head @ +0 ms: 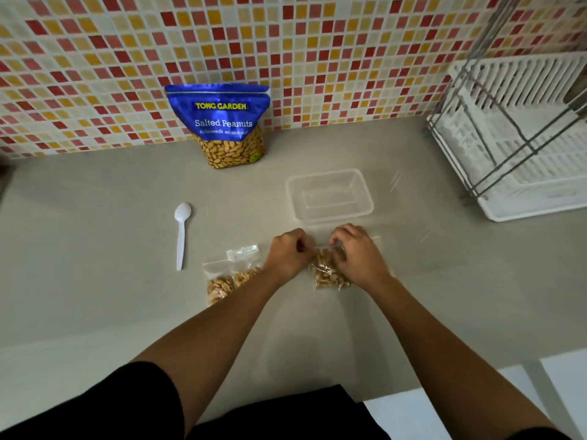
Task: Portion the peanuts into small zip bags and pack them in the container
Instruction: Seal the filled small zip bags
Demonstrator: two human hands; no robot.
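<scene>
Near container point(328, 198): left hand point(287, 254), right hand point(357, 255), grips tight on zip bag point(327, 274); spoon point(181, 236) aside

Peanut pouch point(222, 127) behind spoon point(181, 231); container point(330, 195) right; filled zip bags point(230, 274) before.

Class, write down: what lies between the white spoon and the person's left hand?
In the head view, two zip bags of peanuts lie side by side between the spoon and the left hand.
</scene>
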